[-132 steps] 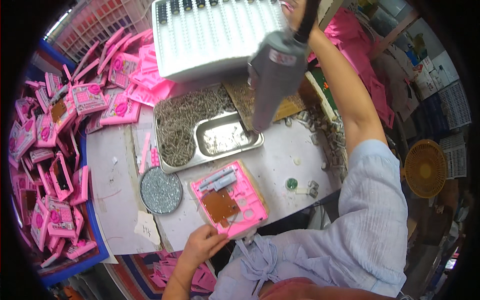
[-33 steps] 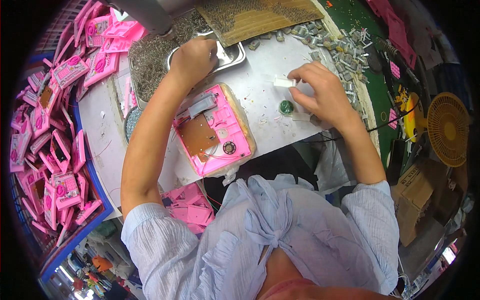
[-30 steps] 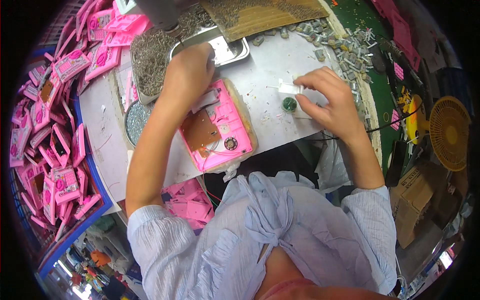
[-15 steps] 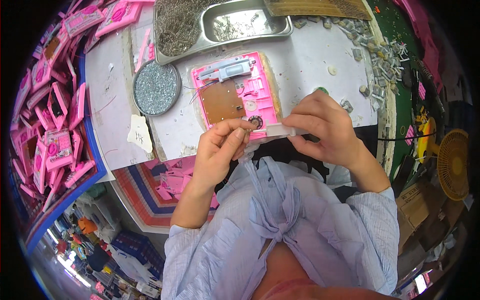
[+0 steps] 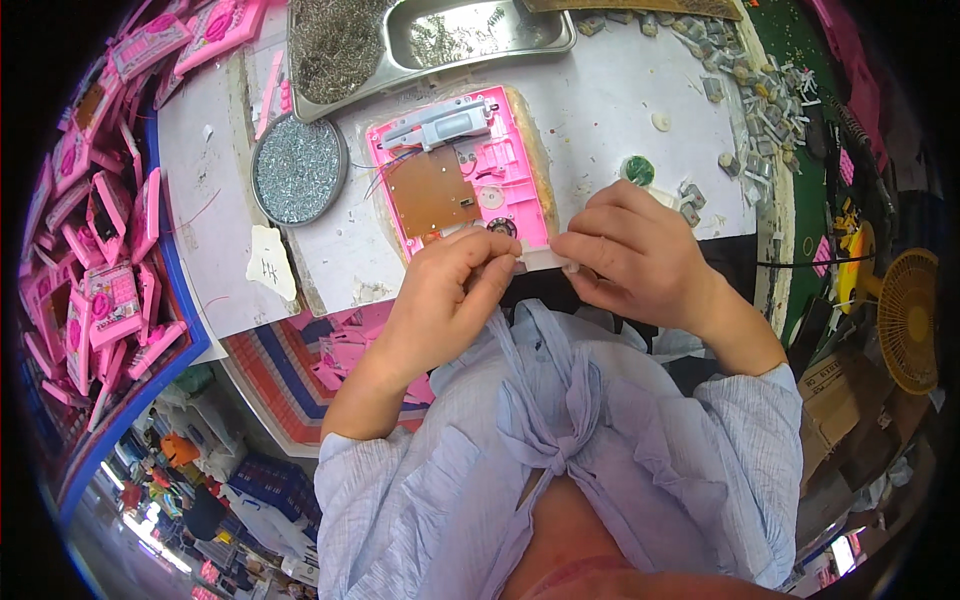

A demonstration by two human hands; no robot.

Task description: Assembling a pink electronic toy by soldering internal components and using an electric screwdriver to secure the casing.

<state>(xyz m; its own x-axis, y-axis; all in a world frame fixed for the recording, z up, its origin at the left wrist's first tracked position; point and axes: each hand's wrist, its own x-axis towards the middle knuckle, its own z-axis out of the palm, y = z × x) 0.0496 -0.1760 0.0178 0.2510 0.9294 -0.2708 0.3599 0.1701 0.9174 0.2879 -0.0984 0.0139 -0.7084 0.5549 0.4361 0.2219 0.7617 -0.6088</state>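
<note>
Just beyond my body, at the near edge of an opened pink toy casing [image 5: 526, 205], my two hands meet over a small white plastic part [image 5: 541, 259]. My right hand [image 5: 645, 255] is closed, pinching its right end between thumb and fingers. My left hand [image 5: 450, 285] is closed too, thumb against forefinger at the part's left end; whatever tiny thing lies in that pinch is hidden. Inside the casing are a brown circuit board [image 5: 432, 192], a grey motor unit [image 5: 455, 127], thin wires and a round black speaker [image 5: 501, 229], partly behind my left fingers.
A steel tray [image 5: 400, 66] of small springs stands at the back, a round dish of screws [image 5: 299, 170] to the left. Small grey parts [image 5: 765, 115] and a green round piece [image 5: 638, 170] lie right. Pink casings [image 5: 115, 295] fill a blue-edged bin at far left.
Both hands have come closer together around the white part, the left fingers now reaching its end. The whole view has shifted slightly, and the green round piece shows more fully.
</note>
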